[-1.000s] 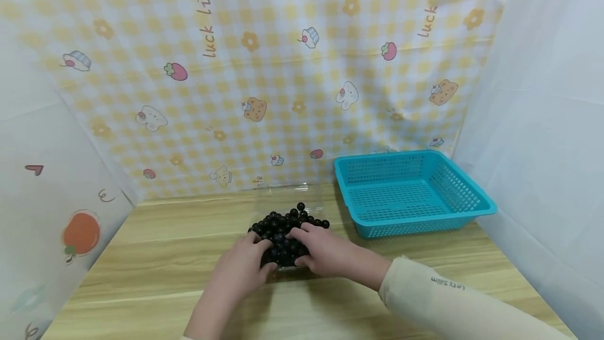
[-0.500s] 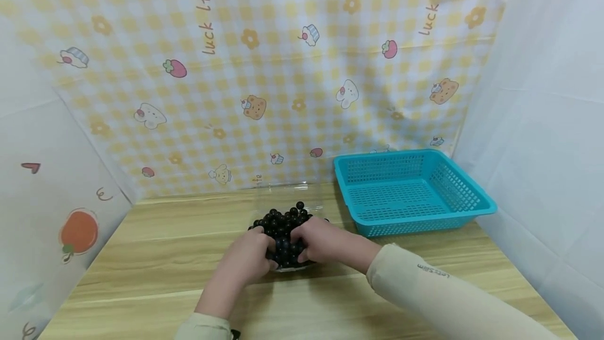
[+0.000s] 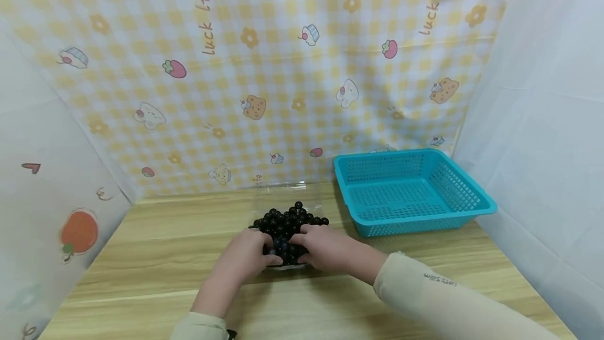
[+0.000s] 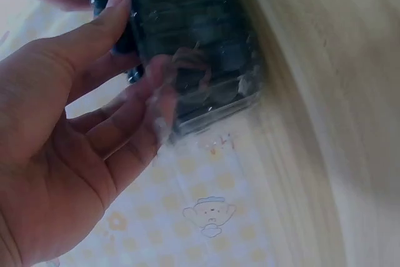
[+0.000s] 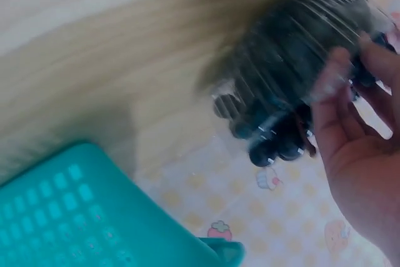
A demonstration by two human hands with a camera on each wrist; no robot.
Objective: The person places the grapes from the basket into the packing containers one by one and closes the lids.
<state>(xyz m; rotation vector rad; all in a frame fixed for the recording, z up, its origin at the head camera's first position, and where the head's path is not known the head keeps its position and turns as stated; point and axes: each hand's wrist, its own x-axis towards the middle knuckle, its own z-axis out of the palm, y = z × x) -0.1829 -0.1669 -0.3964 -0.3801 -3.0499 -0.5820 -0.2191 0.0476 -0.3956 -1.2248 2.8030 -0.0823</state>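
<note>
Dark, round grapes (image 3: 280, 223) lie heaped in a clear plastic box (image 4: 215, 107), whose see-through lid (image 3: 288, 195) is folded back behind them. From the left side, my left hand (image 3: 245, 256) grips the grapes, thumb toward the front and fingers over the heap. Opposite it, my right hand (image 3: 325, 248) holds the grapes from the right with thumb and fingers bent. In the right wrist view, the fingertips (image 5: 337, 60) show blurred behind the clear plastic wall. The palms hide the grapes at both ends of the box.
A turquoise plastic basket (image 3: 351, 209) with perforated walls stands right of the box, close to the right forearm. Behind everything hangs a yellow checked curtain (image 3: 283, 77). White cloths enclose both sides of the wooden table (image 3: 165, 256).
Both hands stay at the grapes and shift only slightly. The left hand has moved a little to the right. A few grapes at the right end show again after being covered half a second ago.
</note>
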